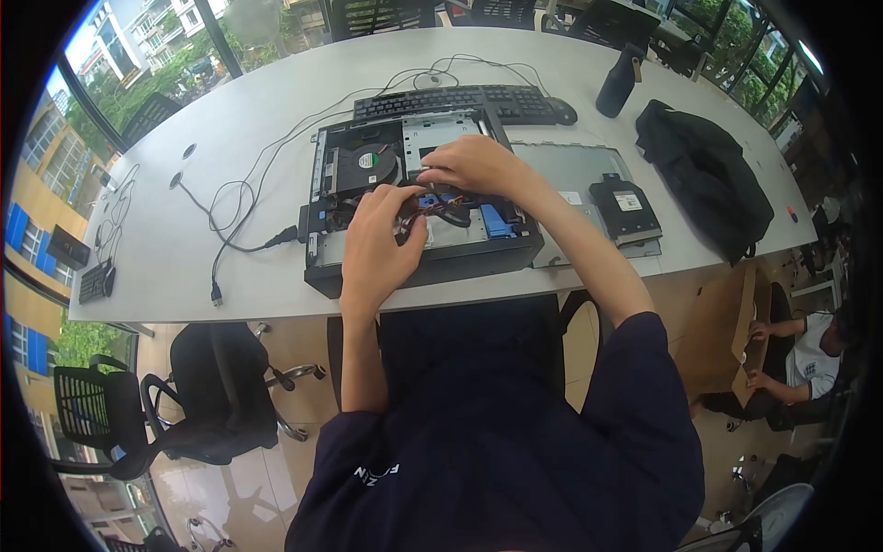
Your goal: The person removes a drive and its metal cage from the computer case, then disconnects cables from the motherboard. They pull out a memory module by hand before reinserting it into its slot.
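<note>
An opened desktop computer case (423,262) lies flat on the table before me, its inner parts exposed. My left hand (379,241) reaches over the front edge, fingers bent round a bundle of thin dark and coloured cables (448,213). From the right, my right hand (474,166) comes in with its fingertips pinched at the same cables, close to the left fingertips. The exact spot it grips is partly hidden by the fingers. A black fan (370,166) sits to the left inside the case, and a blue plastic part (497,221) is at the right.
A keyboard (441,101) and mouse (562,111) lie behind the case. Rightward are a metal side panel (575,166), a black drive (626,210), a bottle (619,83) and a black bag (706,175). A cable plug (283,237) touches the case's left side. Another person sits far right with a cardboard box (727,331).
</note>
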A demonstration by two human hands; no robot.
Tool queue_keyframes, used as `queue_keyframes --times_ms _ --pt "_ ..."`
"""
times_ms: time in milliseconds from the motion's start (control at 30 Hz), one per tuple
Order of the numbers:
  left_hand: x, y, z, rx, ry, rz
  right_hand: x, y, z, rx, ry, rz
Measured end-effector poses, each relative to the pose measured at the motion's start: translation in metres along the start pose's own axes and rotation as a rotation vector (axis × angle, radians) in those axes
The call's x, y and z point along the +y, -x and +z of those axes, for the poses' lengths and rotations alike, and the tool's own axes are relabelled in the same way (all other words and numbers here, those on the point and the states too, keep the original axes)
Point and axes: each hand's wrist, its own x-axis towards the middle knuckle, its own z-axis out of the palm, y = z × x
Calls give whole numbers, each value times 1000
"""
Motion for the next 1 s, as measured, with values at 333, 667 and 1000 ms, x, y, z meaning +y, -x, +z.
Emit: queue_keyframes --times_ms 333,667,1000 --pt "-1 3 2 -28 -120 -114 1 -3 -3 -45 -60 38" --pt "-14 5 6 -17 -118 144 2 -8 -11 -140 -99 61" --pt "3 7 2 -72 -194 39 -13 -27 -63 -13 -337 77"
